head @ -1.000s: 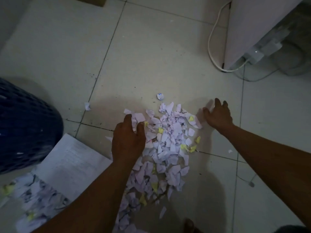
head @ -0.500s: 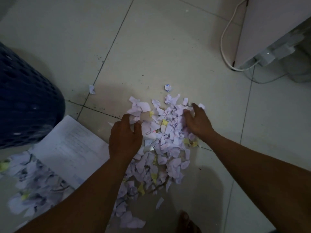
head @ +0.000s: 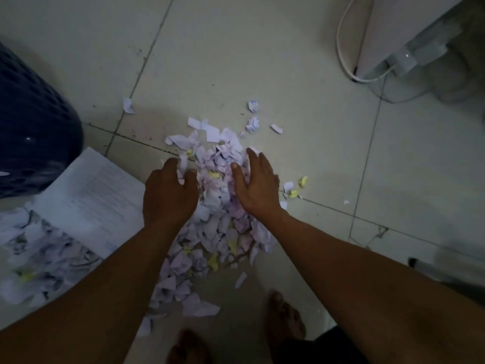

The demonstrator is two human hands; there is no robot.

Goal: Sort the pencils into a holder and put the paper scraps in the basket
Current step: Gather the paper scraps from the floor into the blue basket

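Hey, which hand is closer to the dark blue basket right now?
Left. The left hand sits on the side of the scrap pile facing the basket; the right hand is across the pile, farther away.

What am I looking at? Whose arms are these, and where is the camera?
No machine here. The arms belong to a person whose head carries the camera, looking down, so you see their left hand and right hand. On the tile floor lies a pile of torn paper scraps, white with some yellow. Both hands rest on it, one each side. The right fingers are straight; the left fingers bend into the pile, so I cannot tell whether they grip any. A dark blue basket stands at the left, beside a printed sheet of paper. The person's bare feet show at the bottom.
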